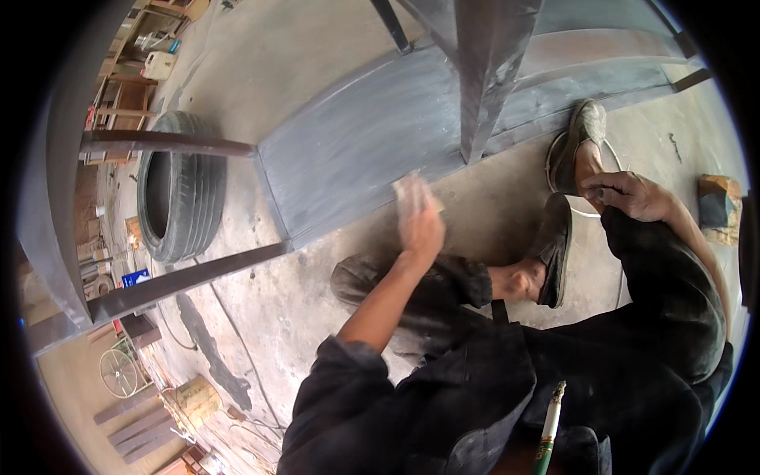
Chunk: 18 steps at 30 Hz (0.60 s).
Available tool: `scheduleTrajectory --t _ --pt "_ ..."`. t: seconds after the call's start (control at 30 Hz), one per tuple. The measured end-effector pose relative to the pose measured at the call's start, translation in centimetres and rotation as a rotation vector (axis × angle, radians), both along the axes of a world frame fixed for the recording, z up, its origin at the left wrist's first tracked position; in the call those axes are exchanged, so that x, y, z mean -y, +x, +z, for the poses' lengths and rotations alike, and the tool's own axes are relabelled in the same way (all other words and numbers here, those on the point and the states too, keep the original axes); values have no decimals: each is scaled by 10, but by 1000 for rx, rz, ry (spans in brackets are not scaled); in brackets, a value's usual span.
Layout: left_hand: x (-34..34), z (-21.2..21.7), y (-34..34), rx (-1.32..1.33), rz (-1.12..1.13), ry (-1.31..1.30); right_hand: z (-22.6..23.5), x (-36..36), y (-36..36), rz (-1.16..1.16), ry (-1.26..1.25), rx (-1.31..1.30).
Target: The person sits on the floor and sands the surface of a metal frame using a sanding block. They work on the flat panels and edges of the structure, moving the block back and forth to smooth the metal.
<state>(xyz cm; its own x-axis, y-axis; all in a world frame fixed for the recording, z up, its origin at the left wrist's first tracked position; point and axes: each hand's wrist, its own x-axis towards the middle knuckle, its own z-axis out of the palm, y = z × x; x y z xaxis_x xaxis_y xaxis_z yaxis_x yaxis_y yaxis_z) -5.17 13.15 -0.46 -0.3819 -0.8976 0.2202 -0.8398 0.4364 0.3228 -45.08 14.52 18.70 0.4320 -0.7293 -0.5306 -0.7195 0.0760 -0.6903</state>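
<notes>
My left hand (pixel 419 226), smeared by motion, is closed on a pale tan piece of sandpaper (pixel 401 188). It is at the near edge of a grey, dusty panel (pixel 356 134), part of a dark frame. Whether the sandpaper touches the panel cannot be told. My right hand (pixel 633 196) rests by my raised knee and ankle with its fingers curled in, and nothing shows in them. Low in the view, a cigarette (pixel 552 419) with a burnt, ashy tip sticks up in front of my dark clothes.
Dark frame bars (pixel 190 277) reach left from the panel, and a thick leg (pixel 491 87) rises at its right part. A tyre (pixel 186 190) stands behind the bars. A pale ring (pixel 613 158) lies by my shoe (pixel 587 127). A stone-like block (pixel 719 210) is far right.
</notes>
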Motion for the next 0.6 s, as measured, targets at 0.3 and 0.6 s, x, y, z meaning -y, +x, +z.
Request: scheduleTrajectory --t 0.3,0.6 --pt "-9 -1 34 -66 260 119 11 -1 11 9 39 -107" --pt "5 14 69 174 -236 142 25 4 18 44 126 -172"
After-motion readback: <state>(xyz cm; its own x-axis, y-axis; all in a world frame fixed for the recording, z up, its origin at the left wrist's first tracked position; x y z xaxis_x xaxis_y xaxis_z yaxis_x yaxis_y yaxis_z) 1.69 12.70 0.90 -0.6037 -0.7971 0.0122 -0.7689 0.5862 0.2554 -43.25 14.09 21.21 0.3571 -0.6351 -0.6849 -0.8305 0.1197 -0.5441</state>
